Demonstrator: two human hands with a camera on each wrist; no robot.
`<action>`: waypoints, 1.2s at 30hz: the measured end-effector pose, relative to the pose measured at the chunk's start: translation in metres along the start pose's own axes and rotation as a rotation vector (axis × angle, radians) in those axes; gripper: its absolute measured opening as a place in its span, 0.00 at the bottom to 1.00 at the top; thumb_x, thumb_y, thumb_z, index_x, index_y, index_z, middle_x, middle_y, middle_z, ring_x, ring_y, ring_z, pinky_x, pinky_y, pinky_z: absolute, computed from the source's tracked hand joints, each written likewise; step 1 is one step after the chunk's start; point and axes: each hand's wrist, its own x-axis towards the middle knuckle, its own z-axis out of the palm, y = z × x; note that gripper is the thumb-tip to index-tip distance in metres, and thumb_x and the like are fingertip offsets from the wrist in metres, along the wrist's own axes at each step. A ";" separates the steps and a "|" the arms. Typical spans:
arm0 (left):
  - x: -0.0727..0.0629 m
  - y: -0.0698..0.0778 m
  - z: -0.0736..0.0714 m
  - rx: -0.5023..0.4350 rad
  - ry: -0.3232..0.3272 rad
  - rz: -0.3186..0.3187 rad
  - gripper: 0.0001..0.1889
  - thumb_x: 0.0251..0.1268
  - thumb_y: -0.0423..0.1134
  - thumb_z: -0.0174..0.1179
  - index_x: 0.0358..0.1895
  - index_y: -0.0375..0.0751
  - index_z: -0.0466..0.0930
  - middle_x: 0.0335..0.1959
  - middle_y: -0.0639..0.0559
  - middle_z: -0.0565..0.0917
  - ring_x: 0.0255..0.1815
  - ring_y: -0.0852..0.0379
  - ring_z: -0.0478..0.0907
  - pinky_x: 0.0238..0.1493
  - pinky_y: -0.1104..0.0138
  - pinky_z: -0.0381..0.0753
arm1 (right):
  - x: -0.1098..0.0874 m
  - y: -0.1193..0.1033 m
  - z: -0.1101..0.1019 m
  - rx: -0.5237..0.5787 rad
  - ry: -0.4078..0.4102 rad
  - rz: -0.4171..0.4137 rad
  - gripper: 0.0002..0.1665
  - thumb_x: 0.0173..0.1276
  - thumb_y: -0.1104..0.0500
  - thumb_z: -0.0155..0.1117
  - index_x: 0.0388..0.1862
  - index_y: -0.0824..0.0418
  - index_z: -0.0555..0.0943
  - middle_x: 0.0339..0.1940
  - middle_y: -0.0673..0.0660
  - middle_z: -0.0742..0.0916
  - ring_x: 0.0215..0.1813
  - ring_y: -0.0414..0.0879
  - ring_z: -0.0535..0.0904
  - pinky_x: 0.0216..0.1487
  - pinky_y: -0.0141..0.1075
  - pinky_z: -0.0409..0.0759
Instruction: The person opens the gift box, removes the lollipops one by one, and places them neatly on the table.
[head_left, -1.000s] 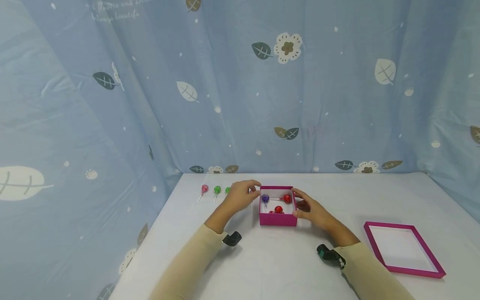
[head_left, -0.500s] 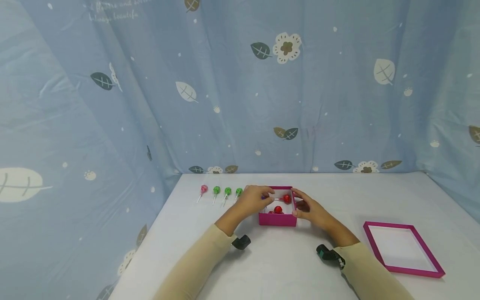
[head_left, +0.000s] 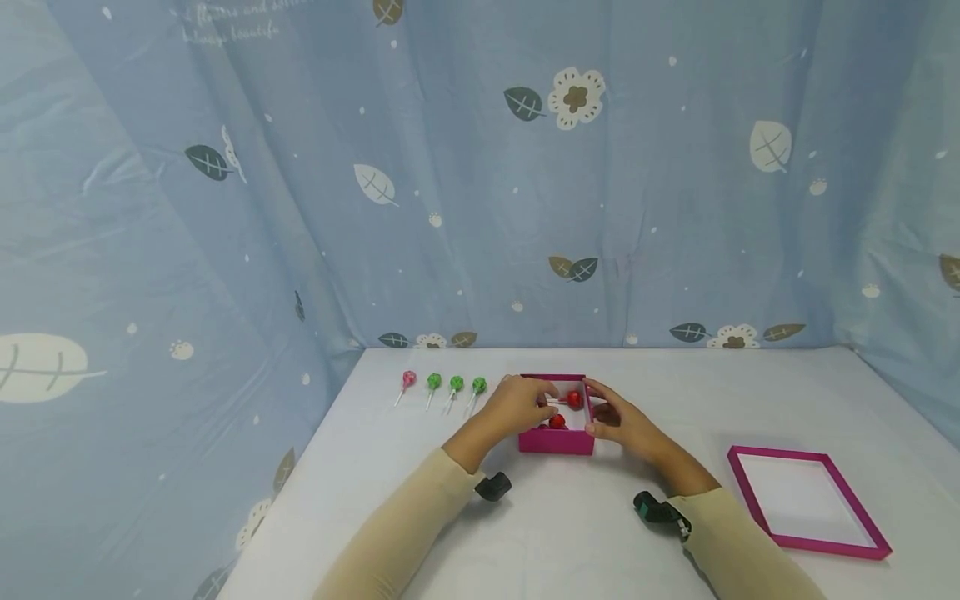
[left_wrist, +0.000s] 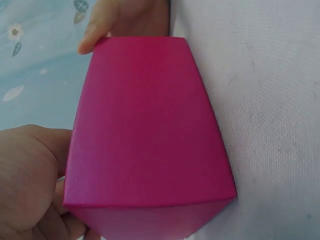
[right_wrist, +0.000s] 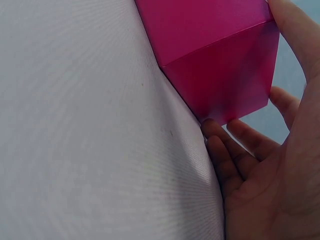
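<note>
A magenta box (head_left: 555, 442) without a cover stands on the white table, with red lollipops (head_left: 574, 400) inside. My left hand (head_left: 516, 407) reaches over the box's left side, its fingertips bent down inside. I cannot tell what those fingers hold. The left wrist view shows this hand beside the box, its fingers partly hidden behind the magenta wall. My right hand (head_left: 632, 427) grips the box's right end between thumb and fingers. In the right wrist view, the thumb lies at the upper corner, with fingertips along the lower edge of the end wall.
To the left of the box, a pink lollipop (head_left: 408, 378) and several green lollipops (head_left: 457, 383) lie in a row. A magenta-rimmed box lid (head_left: 832, 547) lies inside up at the right. A blue patterned curtain (head_left: 450, 208) hangs behind the table.
My left hand has moved right, from beside the box into it, covering the purple lollipop seen inside earlier. A green lollipop has come into view behind it. My right hand keeps its place.
</note>
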 end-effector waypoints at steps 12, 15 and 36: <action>0.007 0.004 0.005 0.146 -0.018 0.037 0.14 0.62 0.51 0.66 0.50 0.55 0.86 0.25 0.69 0.82 0.31 0.71 0.77 0.46 0.62 0.67 | -0.005 -0.018 0.001 -0.001 -0.009 0.024 0.49 0.65 0.53 0.67 0.79 0.53 0.53 0.73 0.68 0.62 0.64 0.67 0.68 0.60 0.58 0.69; 0.010 0.005 0.007 0.161 -0.037 0.046 0.14 0.62 0.52 0.66 0.50 0.56 0.86 0.26 0.69 0.83 0.32 0.70 0.78 0.48 0.61 0.66 | -0.010 -0.032 -0.001 0.000 -0.020 0.019 0.49 0.65 0.53 0.67 0.78 0.57 0.53 0.73 0.69 0.63 0.63 0.67 0.69 0.60 0.56 0.70; 0.025 0.008 0.014 0.267 -0.165 0.036 0.15 0.61 0.57 0.65 0.47 0.58 0.87 0.39 0.72 0.83 0.47 0.64 0.78 0.54 0.57 0.63 | -0.013 -0.042 -0.003 0.016 -0.022 -0.016 0.47 0.66 0.58 0.65 0.78 0.59 0.53 0.72 0.70 0.63 0.62 0.66 0.70 0.61 0.59 0.68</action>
